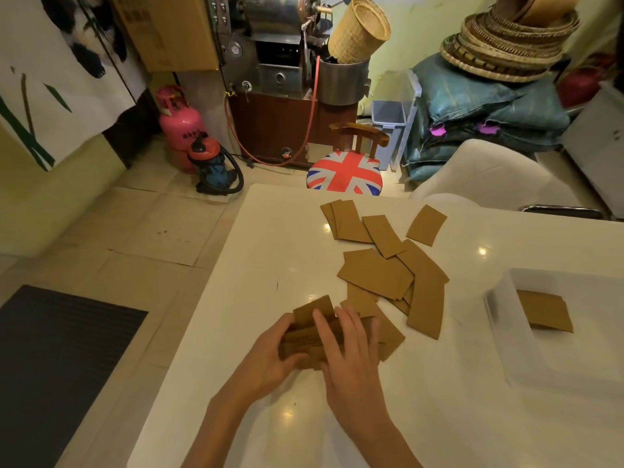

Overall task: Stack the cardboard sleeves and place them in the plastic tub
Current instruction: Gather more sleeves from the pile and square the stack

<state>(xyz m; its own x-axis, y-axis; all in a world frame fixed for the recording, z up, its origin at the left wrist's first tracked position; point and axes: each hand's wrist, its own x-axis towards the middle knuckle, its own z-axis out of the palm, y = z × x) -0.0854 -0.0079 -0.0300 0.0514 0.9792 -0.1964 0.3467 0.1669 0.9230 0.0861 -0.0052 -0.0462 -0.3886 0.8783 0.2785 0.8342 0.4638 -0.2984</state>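
Observation:
Several flat brown cardboard sleeves (378, 273) lie scattered and overlapping on the white table (270, 251). Near the front of the table, my left hand (270, 359) and my right hand (347, 352) are closed from both sides on a small stack of sleeves (312, 320), which my fingers partly hide. A clear plastic tub (506, 325) stands at the right edge of the table, and a few sleeves (545, 310) lie flat inside it.
A stool with a Union Jack cushion (344, 173) stands at the table's far edge. Beyond it are a metal roasting machine (273, 62), a pink gas cylinder (180, 123) and a small vacuum (212, 167). Sacks (486, 113) and woven baskets (506, 45) pile up at the back right.

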